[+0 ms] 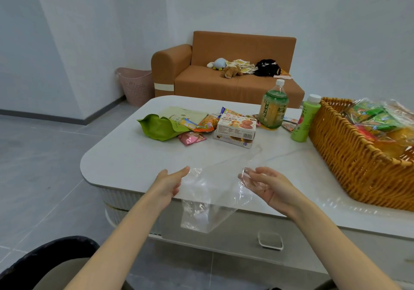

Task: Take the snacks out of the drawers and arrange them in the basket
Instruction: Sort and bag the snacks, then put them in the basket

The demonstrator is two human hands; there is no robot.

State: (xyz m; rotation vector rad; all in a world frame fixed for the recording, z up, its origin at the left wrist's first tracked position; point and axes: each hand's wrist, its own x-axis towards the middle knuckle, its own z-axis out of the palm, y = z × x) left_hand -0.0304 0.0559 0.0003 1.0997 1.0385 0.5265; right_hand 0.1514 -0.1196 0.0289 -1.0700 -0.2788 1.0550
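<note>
A clear plastic bag (pixel 208 200) hangs over the table's near edge between my hands. My left hand (pixel 169 183) pinches its left side and my right hand (pixel 266 185) holds its right side with curled fingers. The wicker basket (pixel 349 160) stands at the right on the white table (pixel 134 160) and holds several wrapped snacks (pixel 376 119). Further back on the table lie a green pouch (pixel 160 127), small snack packets (pixel 201 125) and a biscuit box (pixel 236 128). A drawer with a recessed handle (pixel 270 240) is shut in the table's front.
A large green drink bottle (pixel 272 108) and a smaller green bottle (pixel 304 119) stand beside the basket. An orange sofa (pixel 224 74) with plush toys and a pink bin (pixel 136 86) are behind the table. A dark bin (pixel 51 256) sits at lower left.
</note>
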